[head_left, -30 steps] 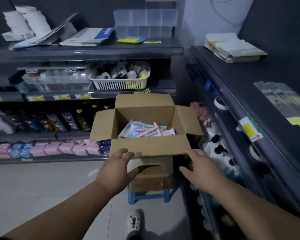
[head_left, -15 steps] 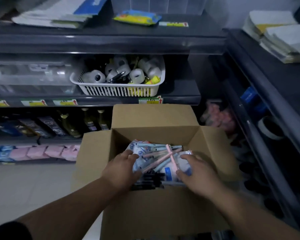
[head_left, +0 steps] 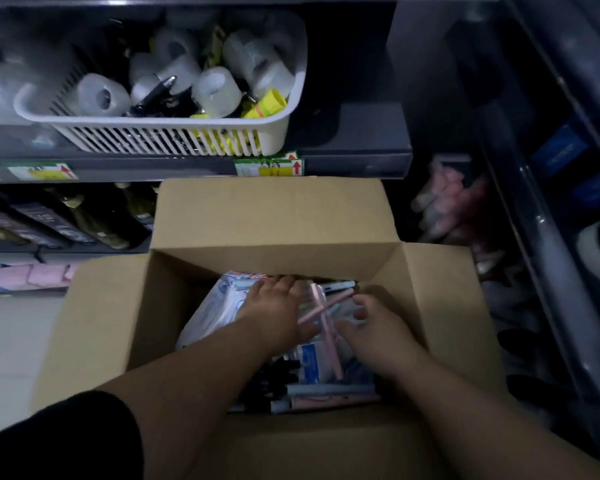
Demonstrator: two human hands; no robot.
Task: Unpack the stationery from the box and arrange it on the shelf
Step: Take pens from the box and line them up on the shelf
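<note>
Reaching into the box (head_left: 267, 213), both hands work the top layer of stationery (head_left: 312, 362). This looks like the first unpacking step, with nothing lifted out yet. Pose: the left hand (head_left: 274, 306) lies flat, fingers straight, pressing on white-and-blue packets (head_left: 219, 306). Just beside it, the right hand (head_left: 374, 327) has its fingers curled next to two crossed pink pens (head_left: 323, 317); cannot tell whether it actually grips anything. Both forearms slope down over the near wall. Black pens (head_left: 274, 375) lie under the wrists. The next move probably calls for closing on one bundle and lifting it clear of the flaps. Beyond the fingertips: the shelf (head_left: 357, 164) edge and a white basket (head_left: 174, 133) of tape rolls (head_left: 97, 95).
</note>
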